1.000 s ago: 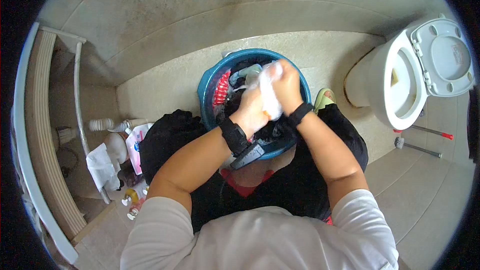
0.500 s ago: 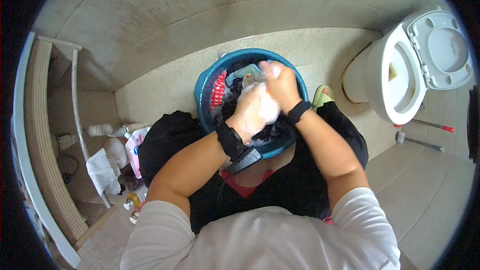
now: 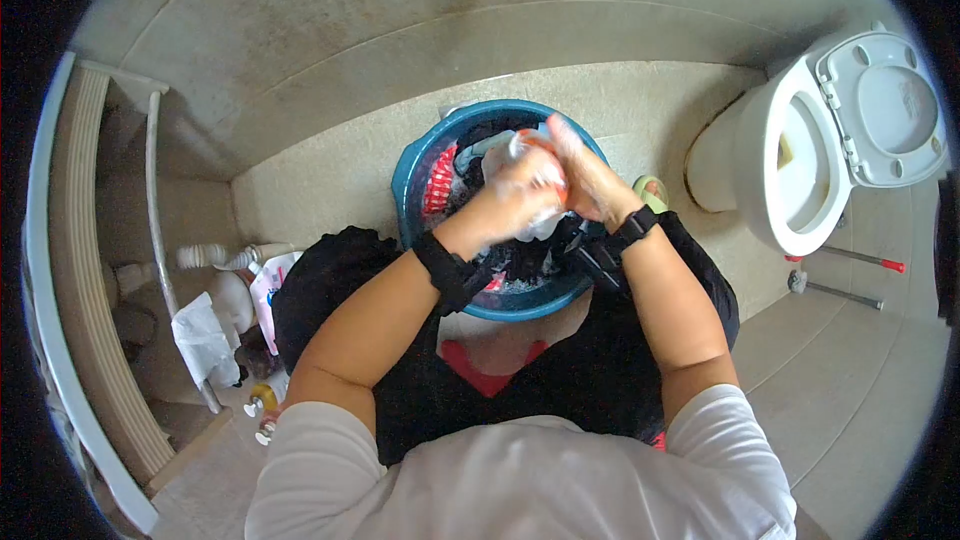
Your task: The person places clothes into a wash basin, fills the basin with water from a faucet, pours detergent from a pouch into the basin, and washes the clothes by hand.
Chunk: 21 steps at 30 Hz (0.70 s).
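Observation:
A blue basin [image 3: 408,190] sits on the floor between my knees, with dark wet clothes [image 3: 520,258] and suds inside. Above it, both hands meet on a soapy white cloth [image 3: 543,227] with an orange-red part. My left hand [image 3: 512,202], slightly blurred, is closed round the cloth. Against its other side presses my right hand [image 3: 592,176], fingers mostly hidden. A red-and-white patterned cloth [image 3: 439,180] lies along the basin's left inner wall, beside a light blue cloth [image 3: 480,152]. Dark bands circle both wrists.
To the right stands a white toilet [image 3: 800,165] with its lid up. Long-handled tools [image 3: 845,293] lie beyond it. On the left are a metal rail [image 3: 155,190], a white cloth or paper [image 3: 205,338] and a pink-and-white package [image 3: 268,290]. A tiled wall rises behind the basin.
My right hand has turned, its fingers straighter and pointing up. My left hand has shifted slightly on the cloth. More of the orange-red part shows now.

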Each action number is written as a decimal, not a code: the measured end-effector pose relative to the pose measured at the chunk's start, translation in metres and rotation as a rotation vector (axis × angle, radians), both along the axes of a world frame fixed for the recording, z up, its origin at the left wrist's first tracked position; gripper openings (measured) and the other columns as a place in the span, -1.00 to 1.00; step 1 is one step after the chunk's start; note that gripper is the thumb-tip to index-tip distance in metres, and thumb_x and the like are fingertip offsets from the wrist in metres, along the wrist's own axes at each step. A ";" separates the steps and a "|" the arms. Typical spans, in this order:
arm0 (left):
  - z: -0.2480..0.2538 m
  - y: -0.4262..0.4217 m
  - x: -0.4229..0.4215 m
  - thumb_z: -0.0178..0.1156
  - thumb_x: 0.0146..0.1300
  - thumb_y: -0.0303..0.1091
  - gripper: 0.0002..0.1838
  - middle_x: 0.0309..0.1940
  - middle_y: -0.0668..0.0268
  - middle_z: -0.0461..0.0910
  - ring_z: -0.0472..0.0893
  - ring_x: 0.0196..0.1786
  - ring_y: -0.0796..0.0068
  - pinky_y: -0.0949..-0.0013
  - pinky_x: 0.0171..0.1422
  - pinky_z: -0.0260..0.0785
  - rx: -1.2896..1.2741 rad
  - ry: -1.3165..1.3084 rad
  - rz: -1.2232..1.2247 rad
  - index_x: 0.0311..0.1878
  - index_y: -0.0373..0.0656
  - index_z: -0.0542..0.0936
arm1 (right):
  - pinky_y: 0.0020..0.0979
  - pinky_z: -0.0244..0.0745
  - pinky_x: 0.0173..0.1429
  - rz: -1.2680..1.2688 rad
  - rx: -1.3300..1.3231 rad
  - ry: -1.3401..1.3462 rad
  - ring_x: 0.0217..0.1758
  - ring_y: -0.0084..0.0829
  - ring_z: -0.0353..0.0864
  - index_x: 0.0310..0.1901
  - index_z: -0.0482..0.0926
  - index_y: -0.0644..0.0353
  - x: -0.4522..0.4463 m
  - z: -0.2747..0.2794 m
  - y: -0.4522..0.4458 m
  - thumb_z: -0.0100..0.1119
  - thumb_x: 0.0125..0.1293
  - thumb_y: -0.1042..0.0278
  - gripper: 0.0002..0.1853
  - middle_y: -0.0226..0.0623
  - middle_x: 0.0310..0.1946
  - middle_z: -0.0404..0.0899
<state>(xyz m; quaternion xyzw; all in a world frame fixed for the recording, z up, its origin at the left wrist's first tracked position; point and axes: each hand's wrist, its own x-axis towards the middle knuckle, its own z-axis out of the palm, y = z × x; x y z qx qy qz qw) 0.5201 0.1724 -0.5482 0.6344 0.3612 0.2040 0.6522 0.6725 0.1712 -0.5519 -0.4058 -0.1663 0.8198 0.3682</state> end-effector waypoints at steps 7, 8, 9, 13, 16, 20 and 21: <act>-0.005 0.011 -0.026 -0.05 0.22 0.06 -0.48 0.12 0.11 0.37 0.40 0.15 0.19 0.06 0.21 0.19 -0.657 -0.483 0.154 0.11 -0.10 0.38 | -0.44 0.51 -0.15 -0.134 0.426 -0.335 -0.22 -0.46 0.56 -0.05 0.37 0.19 0.021 0.010 0.003 0.16 0.04 0.57 -0.62 -0.27 -0.23 0.52; -0.008 0.013 -0.021 -0.10 0.24 0.16 -0.41 0.24 0.11 0.22 0.30 0.24 0.17 -0.13 0.22 0.11 -0.791 -0.323 0.485 0.20 -0.03 0.29 | -0.44 0.51 -0.15 -0.132 0.427 -0.337 -0.22 -0.46 0.56 -0.05 0.37 0.19 0.019 0.016 -0.001 0.16 0.04 0.57 -0.62 -0.27 -0.23 0.52; 0.000 0.016 -0.020 -0.10 0.23 0.20 -0.38 0.29 0.14 0.14 0.26 0.27 0.19 -0.20 0.22 0.06 -0.911 -0.325 0.533 0.24 0.02 0.25 | -0.43 0.48 -0.11 -0.031 0.581 -0.437 -0.18 -0.46 0.54 -0.05 0.38 0.18 0.012 0.026 -0.005 0.17 0.02 0.56 -0.60 -0.29 -0.22 0.51; -0.028 0.022 -0.011 -0.03 0.29 -0.06 -0.53 0.07 0.15 0.41 0.45 0.07 0.33 0.12 0.14 0.32 -0.952 -0.804 0.306 0.18 -0.12 0.31 | -0.43 0.33 0.07 0.317 0.922 -0.641 -0.01 -0.44 0.43 -0.02 0.38 0.15 -0.013 0.043 -0.021 0.21 -0.07 0.52 -0.52 -0.30 -0.16 0.47; -0.031 0.024 -0.003 -0.03 0.30 -0.27 -0.62 0.02 0.15 0.47 0.53 0.00 0.34 0.18 0.07 0.40 -0.876 -0.706 0.406 0.13 -0.21 0.34 | -0.38 0.35 0.08 0.045 0.748 -0.695 0.00 -0.41 0.43 0.03 0.34 0.15 -0.001 0.029 -0.014 0.13 -0.07 0.60 -0.47 -0.26 -0.16 0.45; -0.017 0.019 0.000 -0.08 0.28 -0.28 -0.70 -0.08 0.19 0.53 0.57 -0.07 0.30 0.22 0.00 0.44 -0.948 -0.756 0.456 0.01 -0.20 0.44 | -0.14 0.22 0.25 -0.235 1.180 -1.323 0.21 0.04 0.30 -0.01 0.46 0.11 -0.004 0.024 -0.004 -0.03 -0.15 0.73 -0.44 0.15 0.05 0.36; -0.021 0.019 0.000 -0.05 0.26 -0.18 -0.67 -0.10 0.21 0.54 0.58 -0.11 0.31 0.22 -0.02 0.44 -0.987 -0.770 0.461 -0.02 -0.17 0.46 | -0.19 0.12 0.31 -0.086 1.216 -1.233 0.31 0.04 0.17 -0.06 0.53 0.07 -0.017 0.026 -0.011 -0.04 -0.16 0.73 -0.46 0.14 0.23 0.15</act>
